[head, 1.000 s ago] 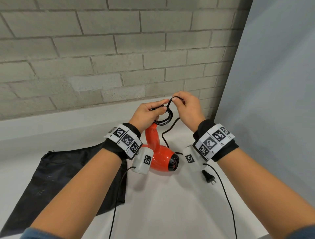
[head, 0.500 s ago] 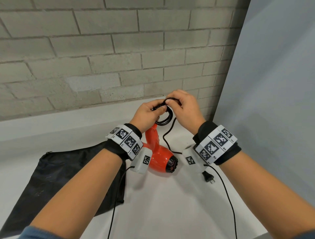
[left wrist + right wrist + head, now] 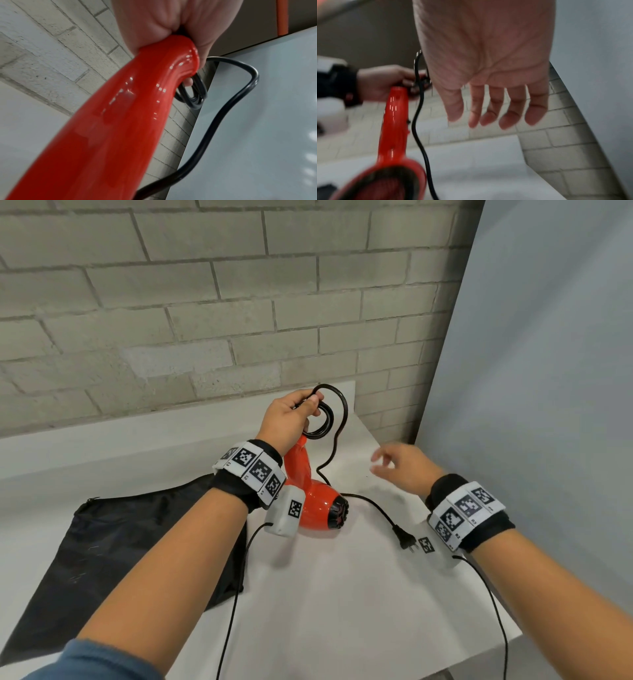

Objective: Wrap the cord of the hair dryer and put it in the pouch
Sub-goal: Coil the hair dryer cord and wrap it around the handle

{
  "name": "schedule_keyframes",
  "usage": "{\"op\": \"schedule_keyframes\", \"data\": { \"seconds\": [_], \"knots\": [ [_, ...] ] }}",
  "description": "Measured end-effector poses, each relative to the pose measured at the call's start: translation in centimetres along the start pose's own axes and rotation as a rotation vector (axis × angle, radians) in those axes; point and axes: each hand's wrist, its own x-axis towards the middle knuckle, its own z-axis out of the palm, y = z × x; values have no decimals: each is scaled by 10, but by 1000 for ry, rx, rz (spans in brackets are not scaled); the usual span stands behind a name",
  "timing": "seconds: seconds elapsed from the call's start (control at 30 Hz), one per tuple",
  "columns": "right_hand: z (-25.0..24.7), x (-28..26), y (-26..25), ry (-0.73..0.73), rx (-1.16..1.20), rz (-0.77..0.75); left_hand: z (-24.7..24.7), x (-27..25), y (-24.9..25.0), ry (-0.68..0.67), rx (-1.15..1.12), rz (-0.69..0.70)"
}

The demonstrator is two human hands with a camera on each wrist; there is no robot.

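Left hand (image 3: 289,419) clamped on the handle end of the glossy red plastic hair dryer (image 3: 317,505), thumb pinning a small stack of finished coils of the black rubber cord (image 3: 337,440) against it, probably so the loops cannot spring open. Dryer body resting on the white tabletop (image 3: 342,594), nozzle toward the viewer, handle tilted up into the grip. One fresh loop arching above the knuckles, not yet pressed flat. Remaining cord snaking down past the handle, across the table, ending at the black two-pin plug (image 3: 406,539) lying loose near the right wrist.

Right hand (image 3: 402,465) free, fingers spread and relaxed, holding nothing, well apart from the left; blurred, likely heading down for the next stretch of slack. Black fabric drawstring pouch (image 3: 113,542) flat on the table just left of the dryer, mouth state hard to tell. Wrapping roughly half done; bagging not yet begun.
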Motion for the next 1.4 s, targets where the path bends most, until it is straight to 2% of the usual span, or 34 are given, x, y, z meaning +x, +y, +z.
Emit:
{"op": "schedule_keyframes", "data": {
  "seconds": [0.1,0.17,0.37,0.47,0.53,0.6,0.67,0.77,0.87,0.93,1.03,1.1,1.17,1.3,1.4],
  "knots": [
    [24,-4,24,-313,-327,210,2,-1,1,-6,9,0],
    [39,-8,31,-409,-441,273,5,-3,2,-10,8,-1],
    [53,-9,37,-433,-531,317,6,-4,3,15,25,-27],
    [49,-12,33,-394,-494,323,4,-4,2,39,25,-35],
    [42,-16,30,-369,-420,330,2,-3,2,47,37,-36],
    [35,-20,30,-412,-368,289,1,-2,1,58,38,-33],
    [29,-22,35,-437,-172,245,0,1,-1,72,30,-30],
    [19,-26,32,-353,402,202,1,3,-3,91,15,-39],
    [6,-33,8,-256,899,25,3,4,-4,107,-3,-29],
    [-2,-36,-10,-188,1166,-109,3,6,-5,121,17,-28],
    [-8,-39,-38,-13,1425,-279,3,7,-6,128,-35,-40],
    [-8,-37,-56,95,1483,-380,2,6,-5,125,-34,-37],
    [-2,-33,-72,177,1420,-454,1,6,-6,105,-11,-17],
    [15,-14,-89,359,1235,-397,-1,7,-6,71,-41,-13],
    [21,4,-88,416,1165,-356,0,10,-8,43,-87,-22]
  ]
}}
